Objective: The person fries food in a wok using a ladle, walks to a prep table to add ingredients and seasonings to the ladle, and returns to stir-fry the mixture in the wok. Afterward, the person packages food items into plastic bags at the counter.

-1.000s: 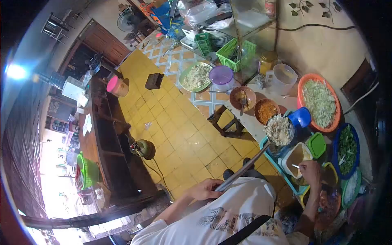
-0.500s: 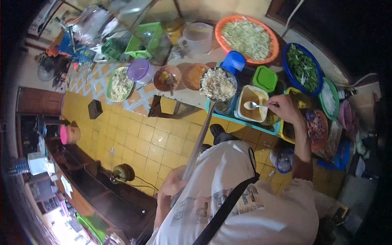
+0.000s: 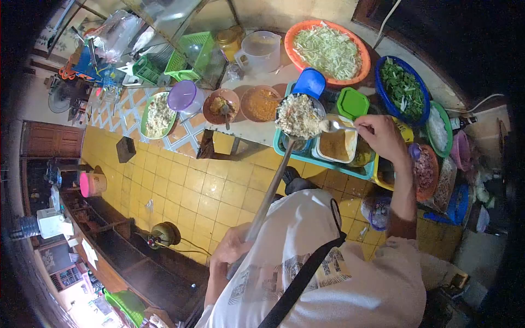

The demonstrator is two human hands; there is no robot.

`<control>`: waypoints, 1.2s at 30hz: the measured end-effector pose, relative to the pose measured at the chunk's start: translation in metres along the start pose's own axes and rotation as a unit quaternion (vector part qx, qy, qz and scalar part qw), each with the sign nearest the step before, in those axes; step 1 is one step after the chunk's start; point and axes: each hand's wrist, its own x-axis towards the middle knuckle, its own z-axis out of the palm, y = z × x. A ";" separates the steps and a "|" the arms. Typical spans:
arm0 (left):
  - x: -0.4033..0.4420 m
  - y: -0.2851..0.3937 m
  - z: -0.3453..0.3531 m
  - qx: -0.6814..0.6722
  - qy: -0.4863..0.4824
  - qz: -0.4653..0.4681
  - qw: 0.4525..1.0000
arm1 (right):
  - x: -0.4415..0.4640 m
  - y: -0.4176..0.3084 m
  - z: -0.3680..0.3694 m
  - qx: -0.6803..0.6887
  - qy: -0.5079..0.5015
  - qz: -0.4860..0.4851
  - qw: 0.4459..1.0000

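The ladle [image 3: 270,194] is dull grey, its food [image 3: 298,116] creamy white flecked with brown; the spoon [image 3: 332,126] is silver. A white tub [image 3: 334,159] with brown contents [image 3: 336,146] sits in a turquoise tray [image 3: 367,173] at the tabletop's near edge. Along its wall-side edge, a bright orange basin [image 3: 287,48] holds pale green shreds [image 3: 328,52]; a dark blue basin [image 3: 380,88] holds deep green leaves [image 3: 403,85]. The tabletop [image 3: 187,129]'s left end shows tan squares crossed by a pale blue lattice.

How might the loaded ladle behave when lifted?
The ladle is likely end-heavy: loose food fills the end away from the left hand. It would probably spill if tipped, since the food is heaped. Long and straight, it looks stiff.
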 end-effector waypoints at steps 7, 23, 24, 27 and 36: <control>-0.003 -0.011 0.002 -0.007 0.008 0.010 1.000 | 0.014 0.013 0.058 -0.264 -0.003 0.031 0.964; -0.017 -0.026 0.003 0.037 0.040 0.034 0.998 | 0.034 0.066 0.150 -0.208 -0.151 -0.127 0.958; -0.017 -0.029 0.003 0.038 0.040 0.040 0.998 | 0.036 0.065 0.155 -0.246 -0.152 -0.146 0.946; -0.016 -0.034 0.001 0.036 0.040 0.051 0.997 | 0.025 0.053 0.165 -0.245 -0.117 -0.115 0.956; -0.018 -0.027 -0.002 0.063 0.038 0.039 0.997 | 0.015 0.037 0.089 0.008 -0.194 -0.037 0.980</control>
